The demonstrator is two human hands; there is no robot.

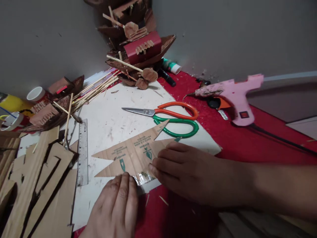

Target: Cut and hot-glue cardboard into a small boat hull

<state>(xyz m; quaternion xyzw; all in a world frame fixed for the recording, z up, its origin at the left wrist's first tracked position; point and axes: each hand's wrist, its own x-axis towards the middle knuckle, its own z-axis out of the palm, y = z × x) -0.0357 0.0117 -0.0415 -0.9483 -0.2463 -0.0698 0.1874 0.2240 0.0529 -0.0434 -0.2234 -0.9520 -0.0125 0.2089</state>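
A brown cardboard cut-out (128,155) with pointed ends and green print lies flat on a white board (111,119). My left hand (116,208) lies flat at its near edge, fingers together and stretched out, fingertips by a strip of clear tape (143,178). My right hand (188,173) comes in from the right, fingers extended and pressed down on the cut-out's right part. Neither hand grips anything.
Scissors with orange and green handles (173,119) lie just beyond the cut-out. A pink glue gun (232,96) rests on the red cloth (247,138) at right. A metal ruler (83,152), cardboard offcuts (37,188), wooden sticks (94,87) and cardboard boat models (141,49) fill the left and back.
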